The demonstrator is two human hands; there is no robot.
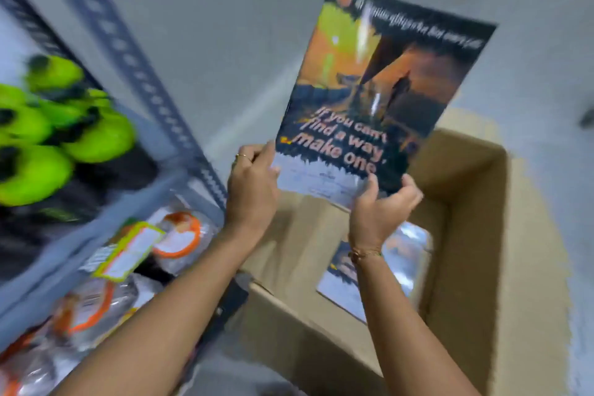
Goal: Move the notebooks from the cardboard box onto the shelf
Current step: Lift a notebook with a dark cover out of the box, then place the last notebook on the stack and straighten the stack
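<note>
Both hands, left hand (252,185) and right hand (382,202), grip the upright notebook's (373,90) bottom edge above the cardboard box (466,235); the shelf (106,235) lies left, nearer the left hand.

The notebook (369,96) in my grip has a glossy, smooth cover that throws white glare streaks. The cardboard box (466,235) is matt brown corrugated board. A second notebook (379,270) inside it shines the same way. The shelf (135,51) upright is grey painted metal, perforated. Its packets (180,235) are clear glossy plastic film. The green items (96,138) look smooth.
</note>
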